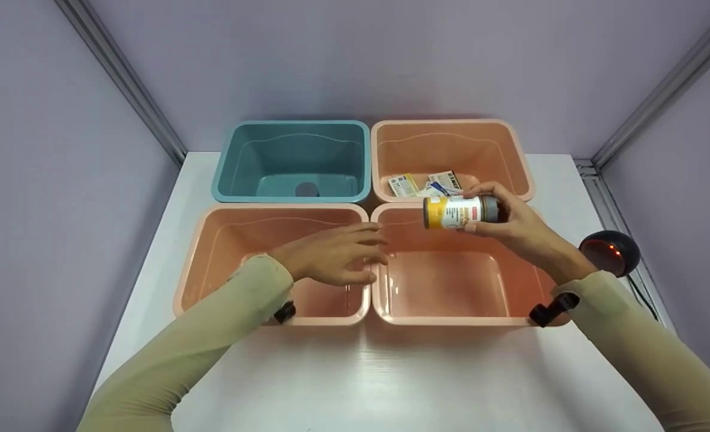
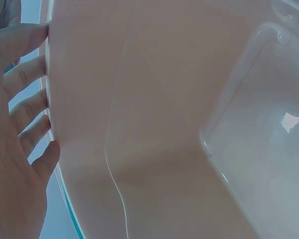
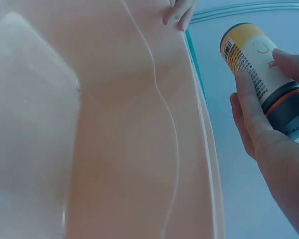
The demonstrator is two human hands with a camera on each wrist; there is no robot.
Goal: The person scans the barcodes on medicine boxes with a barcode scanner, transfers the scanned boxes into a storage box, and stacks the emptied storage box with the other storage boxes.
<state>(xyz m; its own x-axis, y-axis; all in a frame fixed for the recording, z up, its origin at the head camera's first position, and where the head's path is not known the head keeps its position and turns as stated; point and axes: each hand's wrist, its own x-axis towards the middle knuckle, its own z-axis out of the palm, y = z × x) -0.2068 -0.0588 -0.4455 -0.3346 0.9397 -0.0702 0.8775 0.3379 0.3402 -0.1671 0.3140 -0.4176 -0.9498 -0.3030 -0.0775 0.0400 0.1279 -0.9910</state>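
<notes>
My right hand (image 1: 514,225) grips a cylindrical bottle (image 1: 454,212) with a yellow and white label and a dark cap. In the head view the bottle lies sideways above the back rim of the front right pink bin (image 1: 445,288). The right wrist view shows the same bottle (image 3: 254,59) with fingers and thumb round its label near the cap. My left hand (image 1: 336,255) hangs over the front left pink bin (image 1: 222,240), fingers spread and holding nothing. Its fingertips are near the rims between the two front bins.
A teal bin (image 1: 291,195) with a dark round spot on its floor stands at back left. The back right pink bin (image 1: 451,127) holds several small boxes and packets (image 1: 404,185). A black device with red lights (image 1: 610,253) stands right of the bins on the white table (image 1: 367,378).
</notes>
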